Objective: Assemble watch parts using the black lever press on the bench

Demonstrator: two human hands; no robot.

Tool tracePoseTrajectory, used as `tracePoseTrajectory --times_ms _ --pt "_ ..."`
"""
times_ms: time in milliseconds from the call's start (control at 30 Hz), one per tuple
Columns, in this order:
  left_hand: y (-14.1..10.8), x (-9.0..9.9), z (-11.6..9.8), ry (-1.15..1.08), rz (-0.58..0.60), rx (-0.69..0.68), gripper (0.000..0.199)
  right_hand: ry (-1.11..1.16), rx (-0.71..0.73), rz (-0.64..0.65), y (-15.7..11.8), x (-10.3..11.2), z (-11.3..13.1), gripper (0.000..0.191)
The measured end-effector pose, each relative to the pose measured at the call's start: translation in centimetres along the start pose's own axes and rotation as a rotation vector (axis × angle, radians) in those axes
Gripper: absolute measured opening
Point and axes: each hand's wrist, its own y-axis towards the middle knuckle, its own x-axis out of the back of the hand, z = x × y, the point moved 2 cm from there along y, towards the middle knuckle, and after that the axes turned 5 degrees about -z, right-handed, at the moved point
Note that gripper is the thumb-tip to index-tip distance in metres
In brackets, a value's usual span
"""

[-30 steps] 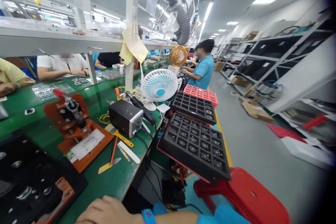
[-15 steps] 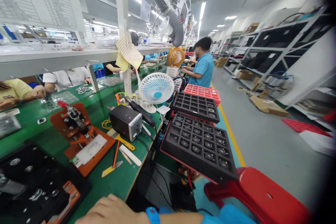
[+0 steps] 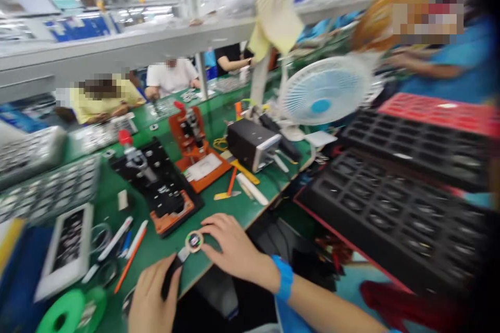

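Observation:
At the bench's front edge, my right hand (image 3: 234,247), with a blue band at the wrist, pinches a small round part (image 3: 194,241) with a pale rim and dark centre between thumb and fingers. My left hand (image 3: 154,289) is wrapped round a black strap-like piece (image 3: 172,273), whose light metallic end (image 3: 183,254) meets or nearly meets the round part's lower left side. Just beyond the hands stands a black and orange clamp fixture (image 3: 167,197) with a red-tipped lever. Motion blur hides fine detail.
Right of the bench are black trays (image 3: 390,213) of round parts. A white fan (image 3: 326,91), black box (image 3: 252,143) and orange fixture (image 3: 203,166) stand further back. At left lie pens (image 3: 132,257), green tape (image 3: 62,312) and a white-framed tray (image 3: 66,250). Other people sit across the bench.
The view has swung left and down. My left hand has come into view with the black piece, and my right hand, earlier low at the frame's edge, now shows holding the round part.

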Motion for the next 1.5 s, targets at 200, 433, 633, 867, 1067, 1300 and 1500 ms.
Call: tracePoseTrajectory --times_ms 200,433,633,867,1067,1300,1500 --pt "-0.3 0.1 -0.9 0.124 0.015 0.018 0.022 0.092 -0.002 0.005 0.6 -0.5 -0.1 0.02" --pt "-0.3 0.3 -1.1 0.101 0.042 0.013 0.019 0.107 -0.015 0.028 0.5 -0.1 0.0 0.022" --pt "0.7 1.3 0.2 0.032 0.046 0.136 0.02 0.224 -0.057 0.081 0.9 0.2 -0.4 0.025" --pt "4.3 2.4 4.0 -0.03 0.05 0.316 0.031 0.176 -0.078 0.055 0.7 0.3 -0.7 0.038" --pt "7.7 1.5 5.2 -0.046 0.09 0.301 0.029 0.097 -0.031 0.057 0.6 0.0 -0.8 0.039" --pt "10.4 0.6 4.5 0.044 0.166 0.109 0.015 0.011 0.016 0.087 0.2 -0.4 -0.8 0.039" --pt "10.4 0.9 3.8 0.166 0.191 -0.012 0.009 -0.033 0.054 0.07 0.1 -0.8 -0.8 0.036"
